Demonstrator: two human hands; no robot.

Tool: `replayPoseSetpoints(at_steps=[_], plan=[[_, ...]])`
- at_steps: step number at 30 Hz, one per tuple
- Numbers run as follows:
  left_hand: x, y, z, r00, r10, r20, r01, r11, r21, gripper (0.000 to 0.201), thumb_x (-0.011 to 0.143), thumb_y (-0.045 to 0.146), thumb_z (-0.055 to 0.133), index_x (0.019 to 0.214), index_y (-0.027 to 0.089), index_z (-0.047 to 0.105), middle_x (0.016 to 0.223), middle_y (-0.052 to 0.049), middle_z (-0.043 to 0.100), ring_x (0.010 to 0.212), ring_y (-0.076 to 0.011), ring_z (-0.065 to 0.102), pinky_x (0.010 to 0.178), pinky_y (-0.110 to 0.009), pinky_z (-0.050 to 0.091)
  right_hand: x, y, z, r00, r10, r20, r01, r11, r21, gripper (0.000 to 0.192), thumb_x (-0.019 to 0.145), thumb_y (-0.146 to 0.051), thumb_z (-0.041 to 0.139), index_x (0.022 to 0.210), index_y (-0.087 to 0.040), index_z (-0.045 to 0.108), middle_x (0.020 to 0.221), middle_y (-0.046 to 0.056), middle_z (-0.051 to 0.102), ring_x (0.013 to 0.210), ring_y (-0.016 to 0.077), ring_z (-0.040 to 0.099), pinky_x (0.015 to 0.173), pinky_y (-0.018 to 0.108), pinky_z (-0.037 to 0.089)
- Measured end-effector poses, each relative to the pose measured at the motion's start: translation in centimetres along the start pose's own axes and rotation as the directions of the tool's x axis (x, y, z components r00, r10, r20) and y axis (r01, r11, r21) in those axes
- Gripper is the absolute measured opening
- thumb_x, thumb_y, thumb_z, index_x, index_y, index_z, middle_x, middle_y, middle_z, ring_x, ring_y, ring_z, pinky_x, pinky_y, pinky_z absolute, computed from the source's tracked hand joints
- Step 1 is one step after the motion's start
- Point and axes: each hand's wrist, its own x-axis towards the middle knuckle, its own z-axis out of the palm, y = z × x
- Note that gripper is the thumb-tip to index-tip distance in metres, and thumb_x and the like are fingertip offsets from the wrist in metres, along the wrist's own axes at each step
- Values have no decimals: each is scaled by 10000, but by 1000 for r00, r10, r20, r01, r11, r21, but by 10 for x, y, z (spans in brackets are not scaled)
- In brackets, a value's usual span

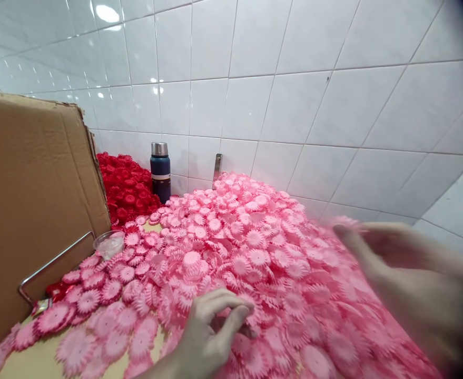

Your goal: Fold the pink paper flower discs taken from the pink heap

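A large heap of pink scalloped petal discs [250, 242] spreads in front of me. My left hand [211, 329] is low over the near side of the heap, its fingers curled and thumb drawn to the index finger. Whatever may be between those fingertips cannot be made out. To the right, my right hand [405, 268] is raised above the heap and smeared by motion. Between its thumb and fingers is a pink petal disc [345, 223], also blurred.
On the left stands a cardboard box [33, 200], with a bent metal rod [57, 260] and a small clear plastic cup [109, 243] beside it. Behind are red petal discs [126, 189], a dark blue flask [160, 171] and a metal strip [217, 168] against the tiled wall [263, 105].
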Motion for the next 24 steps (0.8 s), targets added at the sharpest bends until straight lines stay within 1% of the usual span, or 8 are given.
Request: replayPoseSetpoints(at_steps=[2,4,6,9,12,15,18,24], plan=[[0,-3,2,1000,-24,1,24,1000,3,193,894,308,603,878,197,760,890,-82,676,756,-169,670,646,-266,621,-5,-9,0,963,126,-238,-141,989,-46,219,821,-422,638,955,-249,644,997,106,667,863,351,649,734,470,528],[0,-4,3,998,-70,-4,70,997,-18,177,886,316,617,904,192,742,896,-71,666,761,-164,670,681,-281,620,-10,-15,6,959,122,-256,-133,991,-26,329,823,-445,631,1081,-240,633,1082,122,664,938,367,651,795,505,538],[0,-5,3,991,-137,-5,136,987,-90,159,875,322,637,944,192,697,880,-44,641,736,-148,665,708,-304,618,-13,-15,15,996,-7,88,5,1000,15,583,789,-462,669,1308,-244,519,1152,120,673,970,359,666,808,532,555],[2,-5,1,975,-221,-14,213,954,-213,216,854,322,671,1030,213,607,869,-8,608,730,-136,661,727,-326,611,-15,-10,25,816,-165,555,189,982,13,833,813,-458,649,1504,-245,234,1440,144,480,1224,358,543,932,567,501],[4,-5,-3,965,-254,-59,235,946,-224,286,806,313,727,1040,206,600,940,-16,604,792,-143,660,758,-318,598,-15,-15,25,787,-259,560,290,956,34,527,869,-404,597,1356,-233,492,1417,116,509,1278,315,497,999,512,461],[5,-3,-5,971,-226,-82,208,961,-185,366,732,254,797,1055,212,631,1129,-46,604,960,-176,637,826,-296,572,-18,-31,19,715,-269,645,221,963,157,173,898,-362,581,956,-233,681,969,38,722,900,201,674,777,336,547],[4,0,-4,985,-164,-56,151,970,-190,373,751,222,781,1099,231,646,1166,-50,634,1022,-188,620,861,-296,557,-26,-44,18,543,-227,808,123,974,190,159,895,-347,601,824,-229,679,762,-18,698,689,141,634,666,282,505],[2,0,-4,994,-83,-70,72,987,-145,290,753,209,778,1033,225,705,951,-37,705,817,-150,654,741,-260,572,-38,-43,28,457,-157,876,16,986,168,165,883,-347,621,811,-213,683,770,-16,695,726,150,619,724,307,457]])
